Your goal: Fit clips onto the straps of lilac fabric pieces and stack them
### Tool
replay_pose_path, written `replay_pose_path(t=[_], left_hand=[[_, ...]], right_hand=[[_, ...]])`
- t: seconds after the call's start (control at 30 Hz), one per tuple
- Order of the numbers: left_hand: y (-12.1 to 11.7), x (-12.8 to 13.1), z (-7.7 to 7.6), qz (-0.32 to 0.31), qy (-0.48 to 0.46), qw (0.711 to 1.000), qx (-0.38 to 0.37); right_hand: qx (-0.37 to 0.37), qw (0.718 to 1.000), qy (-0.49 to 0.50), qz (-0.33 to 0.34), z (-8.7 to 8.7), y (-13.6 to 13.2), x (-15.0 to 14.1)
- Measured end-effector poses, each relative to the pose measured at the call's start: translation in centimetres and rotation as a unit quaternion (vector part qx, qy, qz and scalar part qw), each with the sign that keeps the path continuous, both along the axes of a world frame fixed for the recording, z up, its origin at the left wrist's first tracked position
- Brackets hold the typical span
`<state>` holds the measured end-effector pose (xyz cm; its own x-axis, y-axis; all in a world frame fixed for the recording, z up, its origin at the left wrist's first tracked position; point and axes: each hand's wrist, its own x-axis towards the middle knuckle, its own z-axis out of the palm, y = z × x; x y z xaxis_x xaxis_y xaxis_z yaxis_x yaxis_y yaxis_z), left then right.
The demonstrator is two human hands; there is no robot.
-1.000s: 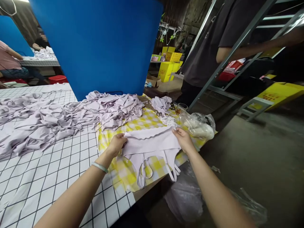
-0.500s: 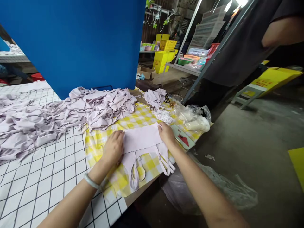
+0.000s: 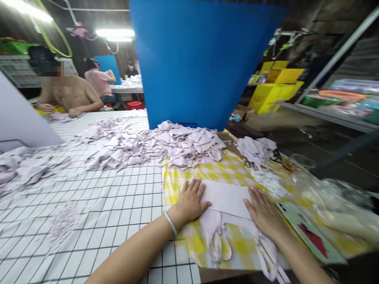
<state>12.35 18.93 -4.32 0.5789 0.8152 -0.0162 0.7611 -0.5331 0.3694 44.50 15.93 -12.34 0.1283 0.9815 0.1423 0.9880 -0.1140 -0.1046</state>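
Observation:
A pale lilac strappy garment (image 3: 226, 199) lies spread on the yellow checked cloth (image 3: 239, 240), its thin straps hanging toward me. My left hand (image 3: 191, 201) rests flat on the garment's left end, fingers spread. On its right end lies my right hand (image 3: 265, 211), also flat with the fingers stretched out. A light green phone (image 3: 310, 232) with a red patch is just right of my right hand. Beyond my hands is a heap of similar lilac pieces (image 3: 189, 144). A small pile of white bits (image 3: 271, 181) sits past my right hand.
A blue panel (image 3: 195, 63) stands behind the heap. Clear plastic bags (image 3: 340, 205) lie at right, near a metal rack (image 3: 331, 114). Across the white grid-checked table (image 3: 118, 205), a person (image 3: 74, 92) sits at far left. Small scraps (image 3: 63, 223) lie at left.
The view has swung left, bringing people and more table into sight. My hands have gone from gripping the garment's edges to lying flat on it with fingers stretched.

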Motion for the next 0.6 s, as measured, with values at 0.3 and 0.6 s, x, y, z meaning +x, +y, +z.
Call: replay_pose_path(t=[0.3, 0.6], left_hand=[[-6.4, -15.0, 1.6, 0.216, -0.245, 0.94, -0.1], [-9.8, -24.0, 3.2, 0.335, -0.395, 0.847, -0.118]], right_hand=[[0.077, 0.948, 0.063, 0.302, 10.9, 8.1, -25.4], [0.083, 0.905, 0.076, 0.41, 12.5, 12.9, -45.7]])
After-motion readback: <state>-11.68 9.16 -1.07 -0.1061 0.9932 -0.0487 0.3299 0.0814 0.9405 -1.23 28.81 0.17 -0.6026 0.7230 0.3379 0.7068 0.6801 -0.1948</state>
